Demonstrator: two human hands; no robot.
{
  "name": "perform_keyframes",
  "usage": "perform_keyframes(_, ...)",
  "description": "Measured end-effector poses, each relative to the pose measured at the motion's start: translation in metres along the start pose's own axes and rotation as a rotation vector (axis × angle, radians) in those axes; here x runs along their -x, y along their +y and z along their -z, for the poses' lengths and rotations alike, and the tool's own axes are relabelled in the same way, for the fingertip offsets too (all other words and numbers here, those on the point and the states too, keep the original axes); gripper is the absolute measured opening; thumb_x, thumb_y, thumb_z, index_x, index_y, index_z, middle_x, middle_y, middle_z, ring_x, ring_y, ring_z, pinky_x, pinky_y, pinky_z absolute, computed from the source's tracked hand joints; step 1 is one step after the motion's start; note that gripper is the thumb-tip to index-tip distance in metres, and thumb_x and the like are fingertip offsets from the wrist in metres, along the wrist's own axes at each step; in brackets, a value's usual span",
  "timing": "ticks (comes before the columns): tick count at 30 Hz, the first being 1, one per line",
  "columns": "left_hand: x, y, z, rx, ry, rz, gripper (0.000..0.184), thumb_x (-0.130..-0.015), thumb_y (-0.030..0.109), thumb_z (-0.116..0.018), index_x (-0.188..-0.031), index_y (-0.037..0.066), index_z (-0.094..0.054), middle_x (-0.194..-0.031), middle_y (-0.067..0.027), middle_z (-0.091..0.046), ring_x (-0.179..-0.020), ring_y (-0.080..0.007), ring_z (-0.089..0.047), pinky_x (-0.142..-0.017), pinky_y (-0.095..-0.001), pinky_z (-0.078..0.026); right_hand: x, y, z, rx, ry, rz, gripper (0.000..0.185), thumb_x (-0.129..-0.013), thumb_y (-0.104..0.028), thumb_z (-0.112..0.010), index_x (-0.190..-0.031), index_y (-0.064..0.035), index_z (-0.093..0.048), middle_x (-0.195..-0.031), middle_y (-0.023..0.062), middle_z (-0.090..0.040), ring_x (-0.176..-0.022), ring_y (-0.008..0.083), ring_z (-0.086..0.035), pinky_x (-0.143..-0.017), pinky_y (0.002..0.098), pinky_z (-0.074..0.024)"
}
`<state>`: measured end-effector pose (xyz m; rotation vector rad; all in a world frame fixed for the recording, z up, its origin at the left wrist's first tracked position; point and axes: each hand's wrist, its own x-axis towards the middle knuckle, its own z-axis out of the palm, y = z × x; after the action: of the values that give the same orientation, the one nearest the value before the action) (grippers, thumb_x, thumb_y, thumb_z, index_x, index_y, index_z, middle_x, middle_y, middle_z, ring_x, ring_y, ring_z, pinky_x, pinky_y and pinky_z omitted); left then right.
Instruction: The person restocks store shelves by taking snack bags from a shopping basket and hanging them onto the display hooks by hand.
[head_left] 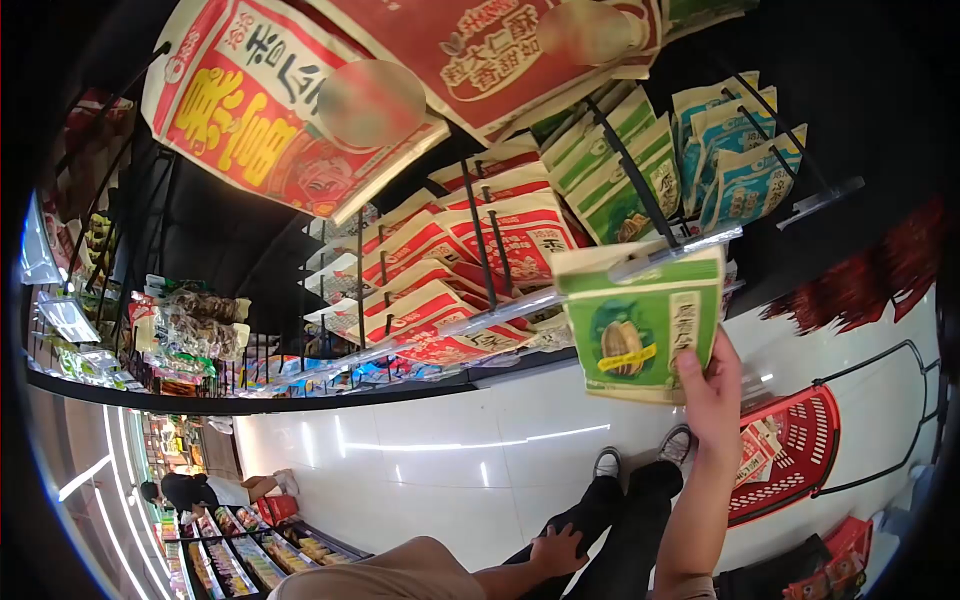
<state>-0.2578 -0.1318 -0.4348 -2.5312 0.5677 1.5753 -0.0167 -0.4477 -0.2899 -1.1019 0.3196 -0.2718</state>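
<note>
My right hand point(712, 393) grips a green and cream packet of sunflower seeds point(640, 325) by its lower right side, thumb on the front. The packet is upright in front of the shelf's clear front rail point(520, 305). Similar green packets point(625, 185) hang on the rack behind it. Low in the view, my left hand point(558, 550) rests on my dark-trousered leg with its fingers spread and nothing in it. To the right of my right forearm, a red shopping basket point(822, 425) stands on the floor with a red and white packet point(758, 452) inside.
Red packets point(430, 320) and blue packets point(750, 185) hang on black rods. Large display bags point(270, 110) jut out above. Dark red strips point(860, 275) hang at the right. Further off, a person point(200, 492) is beside a shelf of goods point(240, 555).
</note>
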Motion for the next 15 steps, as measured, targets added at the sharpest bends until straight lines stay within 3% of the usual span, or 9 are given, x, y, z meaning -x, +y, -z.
perform_keyframes(3,0.0,0.002,0.005,0.04,-0.08,0.014,0.064,-0.082,0.055,-0.054,-0.132,0.015,-0.048,-0.143,-0.0118,-0.041,-0.129,-0.0462,-0.04,-0.08,-0.0727,-0.044,-0.008,0.016,0.005,-0.043,-0.003,0.142,0.045,-0.096,-0.021,-0.061,-0.132,0.0018,-0.048,-0.118,0.0049,-0.062,-0.102,0.0096,-0.056,-0.091,0.0245,-0.0424)
perform_keyframes(4,-0.002,0.002,0.003,0.045,-0.063,0.01,0.064,-0.082,0.055,-0.054,-0.132,0.015,-0.048,-0.143,-0.0119,-0.041,-0.129,-0.0462,-0.039,-0.081,-0.0727,-0.044,-0.012,0.021,0.005,-0.005,0.02,0.177,0.047,-0.096,-0.024,-0.061,-0.133,0.0021,-0.047,-0.116,0.0043,-0.062,-0.102,0.0092,-0.056,-0.091,0.0251,-0.0423)
perform_keyframes(11,-0.002,0.003,0.004,0.019,-0.077,0.03,0.064,-0.083,0.057,-0.053,-0.133,0.016,-0.048,-0.143,-0.0107,-0.041,-0.13,-0.0446,-0.038,-0.082,-0.0684,-0.046,-0.039,0.026,0.002,-0.132,0.037,0.121,0.04,-0.094,-0.019,-0.064,-0.127,0.0003,-0.052,-0.112,0.0036,-0.064,-0.095,0.0075,-0.058,-0.085,0.0222,-0.0448)
perform_keyframes(15,-0.001,0.005,0.006,-0.006,-0.083,0.021,0.064,-0.083,0.057,-0.053,-0.132,0.016,-0.049,-0.144,-0.0102,-0.041,-0.131,-0.0447,-0.038,-0.083,-0.0673,-0.047,-0.033,0.026,0.005,-0.016,0.034,0.089,0.038,-0.094,-0.019,-0.064,-0.125,0.0003,-0.054,-0.111,0.0029,-0.064,-0.094,0.0075,-0.058,-0.084,0.0224,-0.0453)
